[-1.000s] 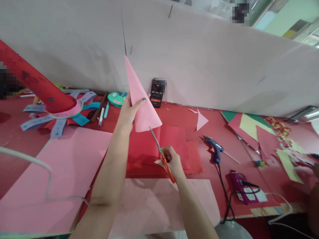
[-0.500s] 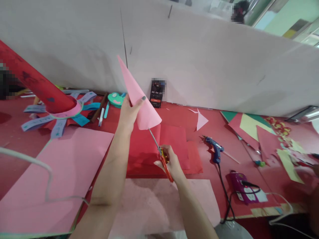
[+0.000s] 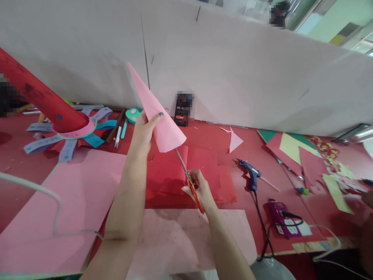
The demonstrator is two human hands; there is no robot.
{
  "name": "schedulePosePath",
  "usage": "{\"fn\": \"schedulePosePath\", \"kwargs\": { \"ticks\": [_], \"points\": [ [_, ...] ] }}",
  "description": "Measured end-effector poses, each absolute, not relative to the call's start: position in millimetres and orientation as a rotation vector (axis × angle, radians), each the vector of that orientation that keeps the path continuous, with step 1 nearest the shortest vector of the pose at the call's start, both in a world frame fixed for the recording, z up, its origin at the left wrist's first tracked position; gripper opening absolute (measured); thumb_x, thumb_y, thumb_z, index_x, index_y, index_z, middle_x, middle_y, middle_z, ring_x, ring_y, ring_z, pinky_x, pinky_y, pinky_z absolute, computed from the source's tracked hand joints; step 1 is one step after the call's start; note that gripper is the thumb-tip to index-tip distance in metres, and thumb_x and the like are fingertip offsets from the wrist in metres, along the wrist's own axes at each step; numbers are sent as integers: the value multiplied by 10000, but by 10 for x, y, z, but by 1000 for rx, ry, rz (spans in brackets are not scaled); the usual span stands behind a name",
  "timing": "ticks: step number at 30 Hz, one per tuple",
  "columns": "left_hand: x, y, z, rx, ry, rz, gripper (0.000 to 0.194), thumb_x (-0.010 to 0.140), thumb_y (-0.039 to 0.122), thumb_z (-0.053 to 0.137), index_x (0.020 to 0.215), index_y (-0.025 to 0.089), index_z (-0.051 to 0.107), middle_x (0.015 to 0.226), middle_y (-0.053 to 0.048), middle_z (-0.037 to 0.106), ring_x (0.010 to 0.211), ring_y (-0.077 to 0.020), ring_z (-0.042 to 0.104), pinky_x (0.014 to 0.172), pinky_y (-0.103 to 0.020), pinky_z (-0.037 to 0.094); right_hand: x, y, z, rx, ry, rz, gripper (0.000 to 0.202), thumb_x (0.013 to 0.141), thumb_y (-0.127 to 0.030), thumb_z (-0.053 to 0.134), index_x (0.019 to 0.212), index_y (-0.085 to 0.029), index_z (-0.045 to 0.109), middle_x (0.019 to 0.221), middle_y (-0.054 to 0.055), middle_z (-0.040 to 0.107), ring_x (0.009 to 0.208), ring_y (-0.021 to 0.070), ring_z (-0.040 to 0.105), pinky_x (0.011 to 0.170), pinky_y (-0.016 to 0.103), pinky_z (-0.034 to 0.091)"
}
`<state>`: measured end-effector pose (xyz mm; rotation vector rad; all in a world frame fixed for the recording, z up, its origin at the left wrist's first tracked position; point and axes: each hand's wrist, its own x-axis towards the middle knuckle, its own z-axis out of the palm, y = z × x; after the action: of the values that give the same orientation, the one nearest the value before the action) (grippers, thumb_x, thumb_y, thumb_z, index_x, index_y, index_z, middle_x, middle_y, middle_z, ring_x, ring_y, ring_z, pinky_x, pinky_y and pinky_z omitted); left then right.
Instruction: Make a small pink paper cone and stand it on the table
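Observation:
A pink paper cone (image 3: 163, 124) is in my left hand (image 3: 145, 130), its tip up to the left and its wide end down to the right. My left thumb lies on the cone's near side. My right hand (image 3: 201, 188) is closed round the orange handles of the scissors (image 3: 192, 184). The blades point up and left, look nearly closed, and end close to the cone's lower rim. Red paper sheets (image 3: 204, 167) lie on the table below both hands.
A glue gun (image 3: 253, 175) and a purple box with cables (image 3: 282, 217) are on the right. Against the wall leans a phone (image 3: 183, 111). On the left are a red tube (image 3: 52, 93) and a pink sheet (image 3: 72, 202). Another person's hand (image 3: 367, 197) shows at far right.
My left hand and the cone have moved slightly left. The scissor tips now show a little apart from the cone's rim. My right hand has hardly moved.

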<state>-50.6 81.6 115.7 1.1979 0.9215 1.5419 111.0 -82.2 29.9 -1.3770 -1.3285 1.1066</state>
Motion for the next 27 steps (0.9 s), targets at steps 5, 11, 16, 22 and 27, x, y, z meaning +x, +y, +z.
{"fn": "schedulePosePath", "kwargs": {
  "ticks": [5,11,16,22,27],
  "points": [
    [-498,782,1174,1244,887,1459,330,685,338,650,975,188,598,1024,-99,688,1031,-281,618,895,-449,495,1109,-820,292,-1331,-1326,1115,529,634,-549,708,947,-205,456,676,-60,418,561,82,364,515,210,323],
    [-487,748,1197,1240,897,1427,349,666,347,676,962,175,610,1053,-111,685,1004,-290,628,884,-457,507,1111,-823,296,-1334,-1319,1115,503,630,-523,717,918,-201,460,666,-60,421,555,80,365,515,211,325],
    [-486,743,1200,1256,900,1405,365,670,362,673,977,175,606,1037,-107,691,1010,-293,628,889,-467,504,1122,-830,313,-1373,-1286,1117,477,621,-499,727,887,-202,465,628,-71,396,538,76,343,492,204,302],
    [-486,724,1219,1250,896,1409,355,678,352,666,978,173,599,1079,-116,674,1031,-294,618,895,-457,502,1116,-828,307,-1393,-1274,1139,498,607,-505,727,904,-195,476,591,-80,389,525,79,347,485,208,302],
    [-485,717,1229,1263,915,1400,349,678,352,662,973,177,599,1065,-111,678,1033,-296,614,888,-460,506,1111,-824,302,-1398,-1284,1124,497,606,-509,723,902,-197,475,599,-78,413,522,77,367,486,206,320]
  ]
}}
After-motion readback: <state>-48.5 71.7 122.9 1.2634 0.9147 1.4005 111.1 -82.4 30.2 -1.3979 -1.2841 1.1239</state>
